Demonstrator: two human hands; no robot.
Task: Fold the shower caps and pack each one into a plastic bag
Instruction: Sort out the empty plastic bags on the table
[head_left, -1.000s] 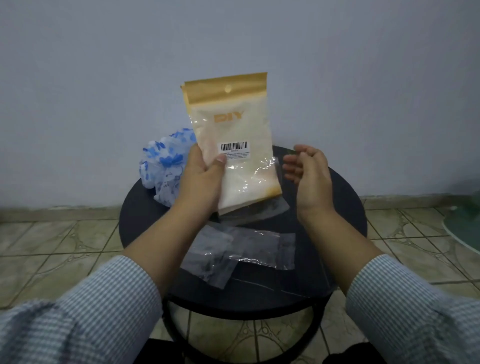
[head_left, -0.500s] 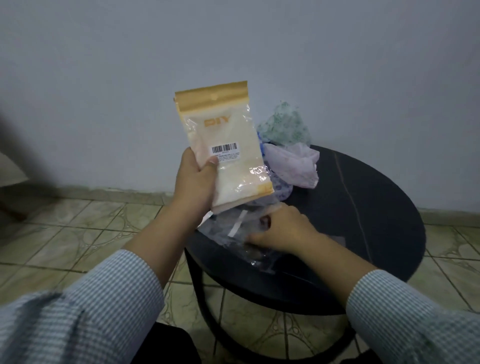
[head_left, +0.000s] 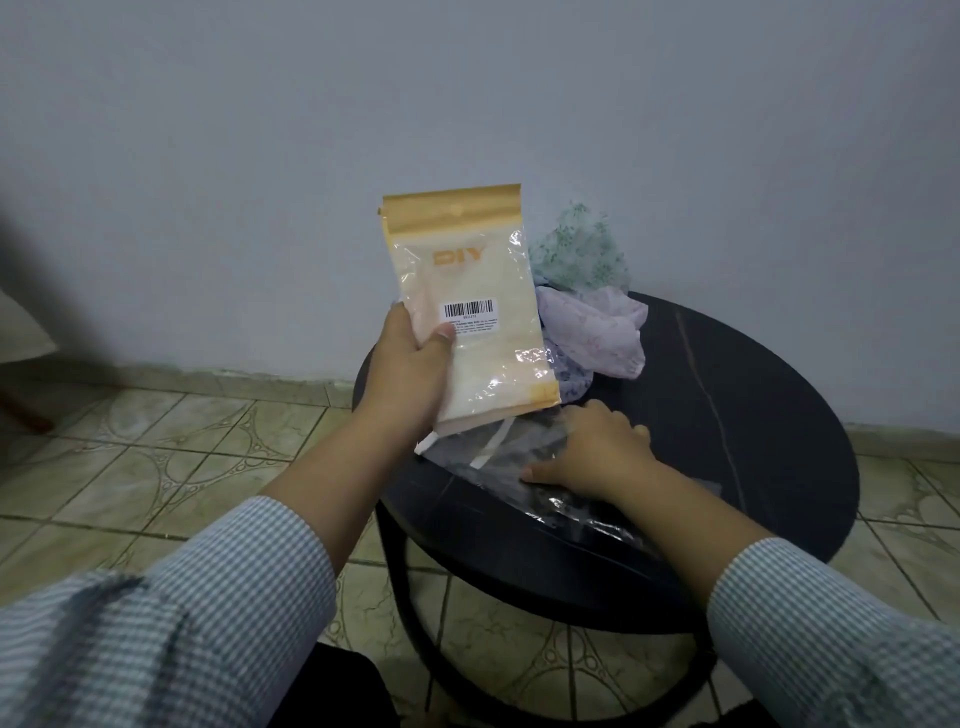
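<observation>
- A packed plastic bag (head_left: 480, 322) with a gold header strip, the letters "DIY" and a barcode label was held upright above the near-left edge of the round black worktop (head_left: 753, 415).
- The bag was grasped at its lower left edge by the left hand (head_left: 410, 371), the thumb laid across the front just below the barcode and the fingers curled behind; the grip was closed on the bag.
- A pale, cream-coloured content could be seen through the clear front of the bag; what it was could not be told for certain.
- The right hand (head_left: 597, 449) was laid palm down on a heap of empty clear bags (head_left: 498, 452) lying on the near-left part of the worktop, just below the held bag.
- The fingers of that hand were stretched forward and flat; whether any film was pinched beneath them could not be told.
- Loose shower caps were piled at the far-left side of the worktop, behind the held bag: a green-patterned cap (head_left: 579, 254) at the far end, a pink cap (head_left: 597, 332) in front of it, and a blue-patterned cap (head_left: 574, 376) partly hidden beneath.
- Checked sleeves (head_left: 218, 613) were seen on both forearms, and a tiled floor (head_left: 156, 457) lay around the worktop.
</observation>
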